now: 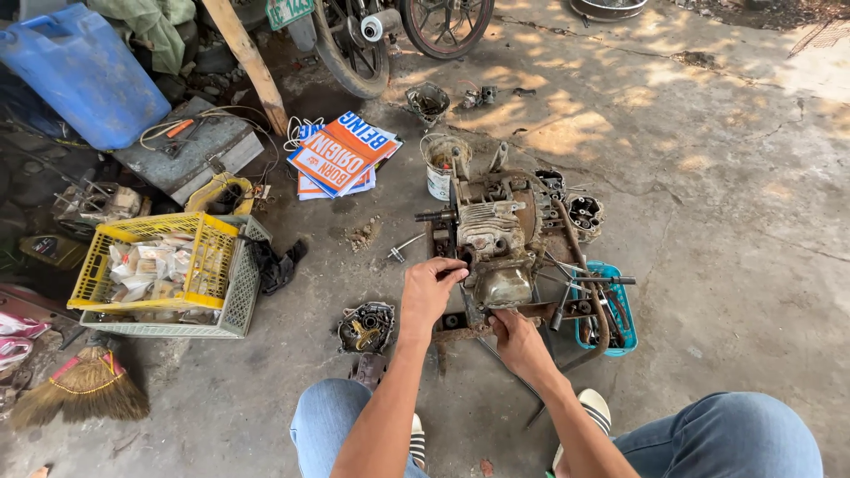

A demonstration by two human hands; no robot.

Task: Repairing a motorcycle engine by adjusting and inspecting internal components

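Observation:
A grimy motorcycle engine block (492, 232) sits on a rusty metal stand (460, 329) on the concrete floor in front of my knees. My left hand (430, 285) rests on the engine's near left side, fingers curled against the casing. My right hand (512, 336) is lower, at the engine's near bottom edge, fingers closed around a part of the stand or casing; what exactly it grips is hidden. A rounded metal cover (503, 285) lies between the two hands.
A teal tray of tools (620, 305) stands right of the engine. A round engine cover (366, 327) lies left. A yellow crate (152, 263) of small packets sits in a grey crate. Broom (80, 387), white bucket (440, 161), signs (341, 152), motorcycle wheels (354, 49) surround.

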